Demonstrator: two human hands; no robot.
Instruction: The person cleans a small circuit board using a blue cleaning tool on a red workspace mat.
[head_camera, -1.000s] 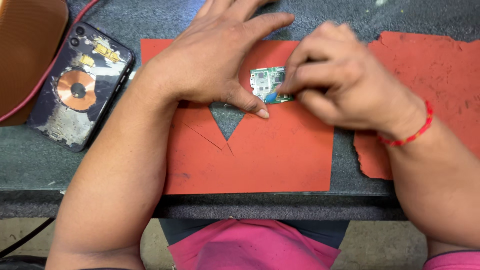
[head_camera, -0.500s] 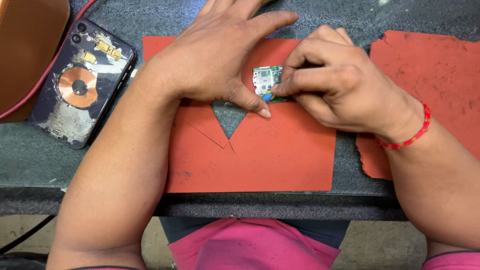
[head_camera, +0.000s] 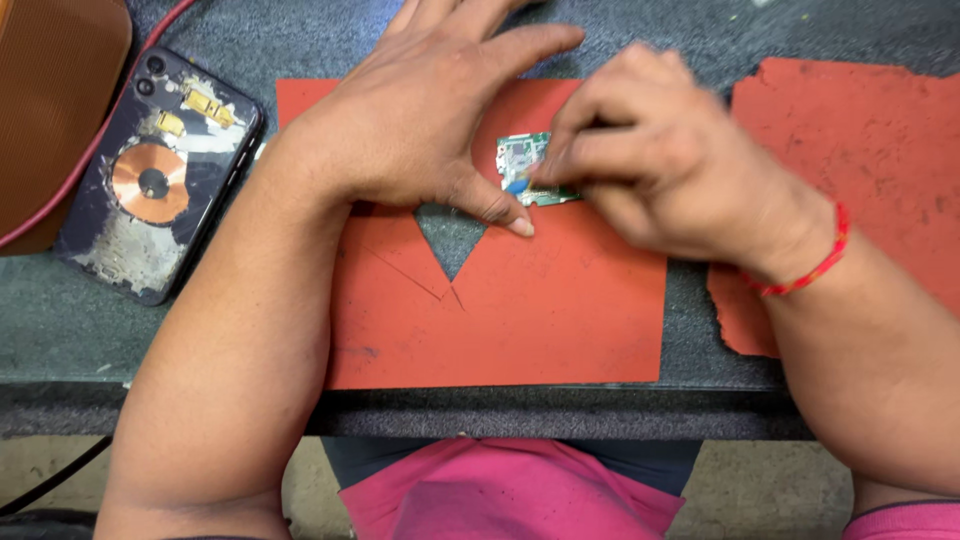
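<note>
Head view: left hand (head_camera: 420, 130) spread flat, thumb pinning small green circuit board (head_camera: 522, 160) on red mat (head_camera: 560, 310); right hand (head_camera: 650, 160) curled, pinching board's right edge. Left of left wrist, opened phone back (head_camera: 155, 175); beyond right wrist, torn red mat (head_camera: 850, 150); bare room near bench edge.

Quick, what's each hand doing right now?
Left hand: open, flat on the red mat, thumb beside the small circuit board.
Right hand: closed, fingers pinched on the circuit board.
</note>
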